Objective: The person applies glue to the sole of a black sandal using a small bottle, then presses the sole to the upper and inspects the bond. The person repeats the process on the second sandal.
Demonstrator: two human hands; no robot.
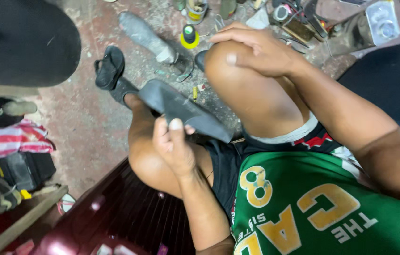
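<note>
My left hand grips a flat dark grey strip of rubber, thumb on top, holding it over my left knee. The strip runs from the upper left down to the right and ends near my thigh. My right hand rests flat over my raised right knee and holds nothing. I sit on a dark red seat in a green jersey and black shorts.
A black sandal lies on the stained concrete floor, a grey rubber piece beyond it. A small yellow-based bottle, cans and scattered tools sit at the top. A dark tyre and cloth bundles crowd the left.
</note>
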